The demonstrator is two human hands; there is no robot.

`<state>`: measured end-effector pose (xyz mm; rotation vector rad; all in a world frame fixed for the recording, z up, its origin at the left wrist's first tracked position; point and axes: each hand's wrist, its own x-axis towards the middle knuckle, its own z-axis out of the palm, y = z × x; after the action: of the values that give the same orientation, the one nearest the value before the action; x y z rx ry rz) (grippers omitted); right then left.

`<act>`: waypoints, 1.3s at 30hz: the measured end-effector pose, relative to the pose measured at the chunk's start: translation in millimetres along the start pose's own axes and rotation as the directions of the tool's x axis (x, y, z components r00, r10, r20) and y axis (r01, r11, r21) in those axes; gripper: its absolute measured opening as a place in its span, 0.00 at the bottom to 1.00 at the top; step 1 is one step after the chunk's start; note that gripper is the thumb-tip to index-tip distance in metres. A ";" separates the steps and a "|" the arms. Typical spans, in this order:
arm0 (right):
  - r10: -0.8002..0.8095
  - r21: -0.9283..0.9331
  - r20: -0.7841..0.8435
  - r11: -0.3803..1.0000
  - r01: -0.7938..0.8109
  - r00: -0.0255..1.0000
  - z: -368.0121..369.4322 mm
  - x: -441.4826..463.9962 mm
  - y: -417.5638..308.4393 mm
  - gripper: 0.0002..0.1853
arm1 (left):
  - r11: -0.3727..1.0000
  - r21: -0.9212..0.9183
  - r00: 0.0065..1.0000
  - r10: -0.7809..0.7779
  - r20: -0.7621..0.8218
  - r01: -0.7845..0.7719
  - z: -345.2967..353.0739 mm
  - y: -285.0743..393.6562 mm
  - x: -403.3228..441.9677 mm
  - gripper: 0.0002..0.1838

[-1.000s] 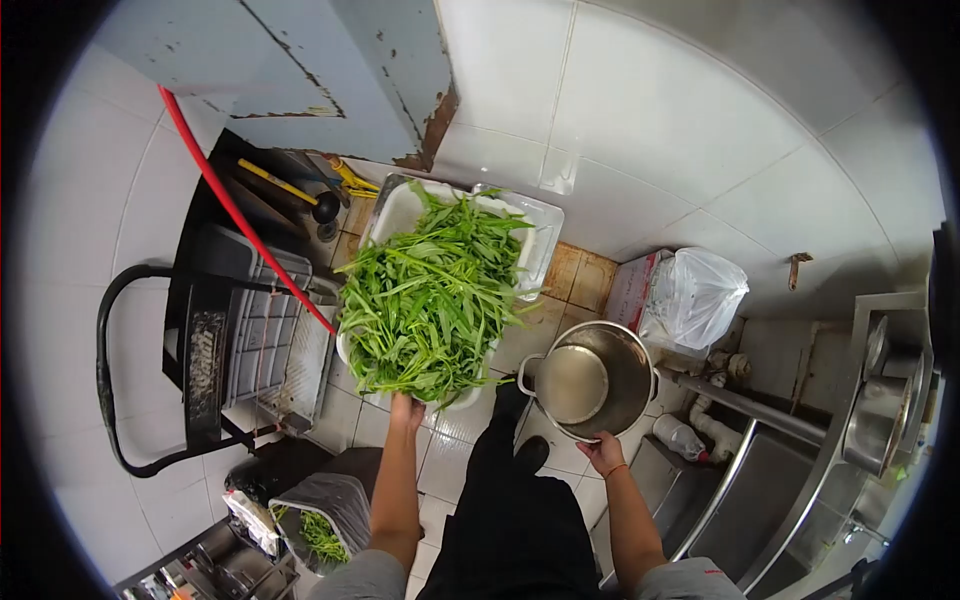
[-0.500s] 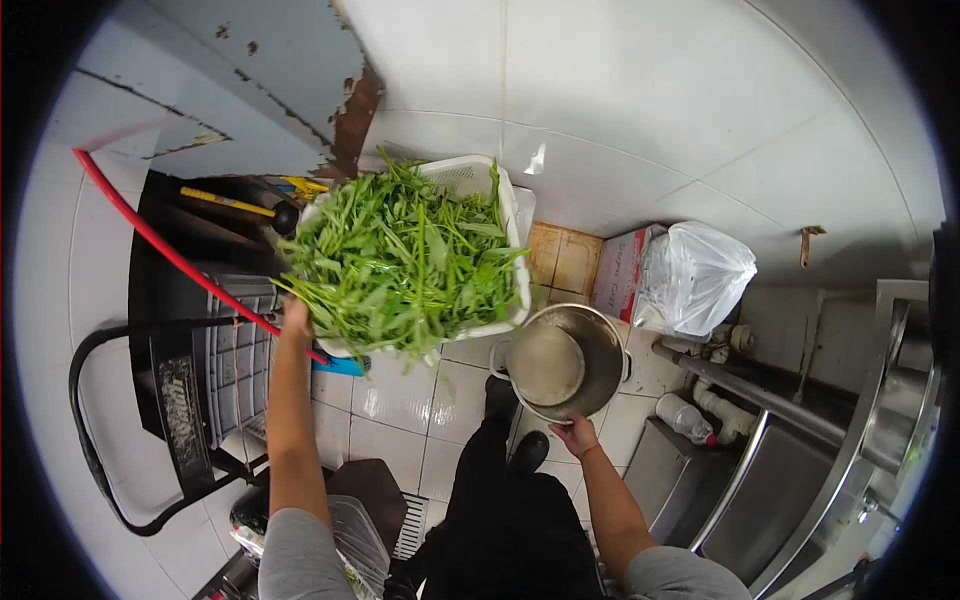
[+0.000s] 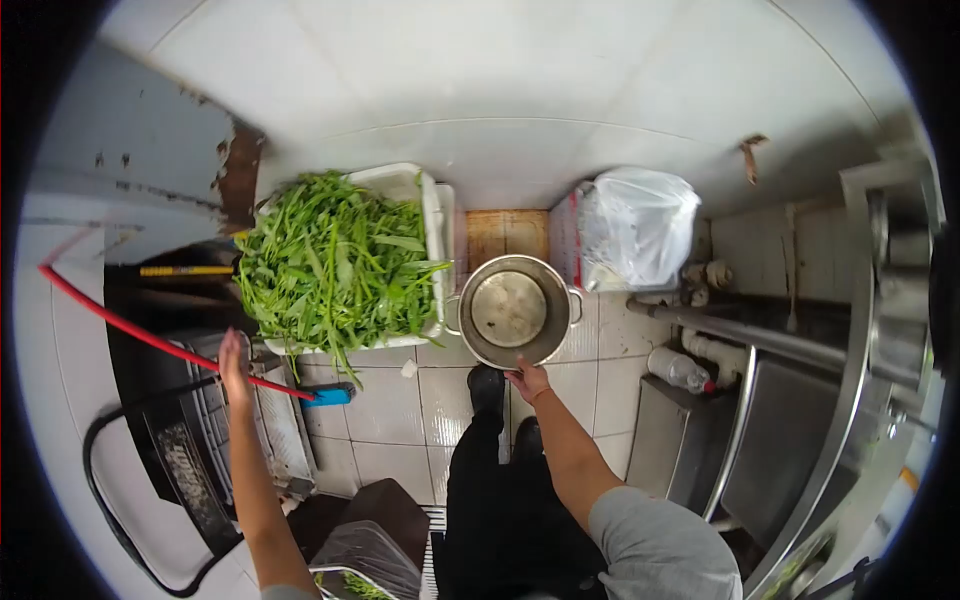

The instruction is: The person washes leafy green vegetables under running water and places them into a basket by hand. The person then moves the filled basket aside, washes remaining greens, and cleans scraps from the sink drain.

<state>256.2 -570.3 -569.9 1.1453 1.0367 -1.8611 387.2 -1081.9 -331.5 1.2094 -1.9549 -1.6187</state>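
A white plastic basket (image 3: 437,245) heaped with leafy green vegetables (image 3: 335,265) stands by the wall on the left. Just off its lower left side is my left hand (image 3: 234,362), blurred, fingers extended, apart from the basket and holding nothing. My right hand (image 3: 529,380) grips the near rim of a two-handled metal pot (image 3: 559,311). The pot stands upright close to the wall, right of the basket. Inside it a round pale surface shows; whether it is liquid I cannot tell.
A white plastic bag (image 3: 640,228) on a box is at the back right. A red hose (image 3: 150,338) and blue brush (image 3: 328,395) lie left. A bin (image 3: 370,555) with greens is at the bottom. Pipes, a bottle (image 3: 680,369) and steel sink frames line the right.
My left hand has let go of the basket, which now sits by the wall farther left. The pot, still in my right hand's grip, appears closer to the wall. The camera view has turned.
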 end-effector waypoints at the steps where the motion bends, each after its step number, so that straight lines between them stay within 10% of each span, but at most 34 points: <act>1: -0.022 -0.038 -0.021 0.999 0.022 1.000 -4.2 -2.8 2.0 0.14 | 0.992 0.114 0.999 -0.047 0.010 0.045 -7.6 3.3 -30.6 0.30; 7: 0.156 -0.238 0.078 0.962 -0.134 0.985 -41.5 -28.4 -19.7 0.19 | 0.971 0.207 0.986 -0.139 0.091 0.118 -24.4 -49.1 -167.9 0.21; 9: -0.025 -0.495 0.076 0.867 0.060 0.997 -13.5 -123.4 -76.3 0.20 | 0.895 0.415 0.932 -0.278 0.234 0.163 -19.1 -54.3 -194.5 0.16; 14: -0.394 -0.287 0.308 0.829 0.480 0.866 -5.0 -366.5 -176.9 0.13 | 0.951 0.255 0.928 0.071 0.366 -0.174 84.7 -14.3 -246.4 0.07; 17: -0.830 -0.328 0.191 0.450 0.831 0.525 -45.9 -501.7 -212.7 0.10 | 0.976 0.199 0.825 -0.039 0.563 -0.090 167.1 56.3 -247.3 0.07; 20: -0.984 -0.784 -0.171 0.107 0.612 -0.046 -129.9 -616.2 -228.8 0.16 | 0.949 0.128 0.643 0.092 0.760 -0.287 250.4 129.6 -250.8 0.07; 23: -0.751 -0.861 -0.505 0.407 0.304 -0.426 -273.3 -663.7 -198.1 0.34 | 0.868 -0.021 0.419 0.261 0.870 -0.496 334.4 215.1 -284.1 0.06; 26: -0.448 -0.659 -0.664 0.730 0.184 -0.598 -412.0 -676.9 -151.6 0.36 | 0.860 -0.127 0.297 0.304 0.905 -0.494 412.0 282.7 -345.4 0.07; 29: -0.121 -0.270 -0.878 0.924 0.271 -0.462 -488.5 -674.2 -141.5 0.36 | 0.716 -0.248 0.069 0.383 0.921 -0.653 483.5 339.3 -419.3 0.06; 33: -0.641 -0.705 -0.698 0.537 0.464 -0.319 -466.4 -641.6 -202.4 0.39 | 0.659 -0.457 -0.132 0.481 0.867 -0.598 570.4 388.5 -529.2 0.05; 35: -0.819 -0.842 -0.537 0.534 0.072 -0.201 -410.8 -645.8 -246.5 0.40 | 0.649 -0.509 -0.202 0.489 0.848 -0.566 608.5 396.7 -574.0 0.05; 39: -0.894 -0.928 -0.373 0.355 0.115 -0.248 -407.2 -593.0 -291.6 0.21 | 0.802 -0.438 -0.260 0.358 0.897 -0.408 657.3 391.7 -641.6 0.04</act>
<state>360.4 8.5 -63.2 1.4871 3.3311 -0.5618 143.3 -170.3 -4.8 -1.3641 -2.5164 -2.1874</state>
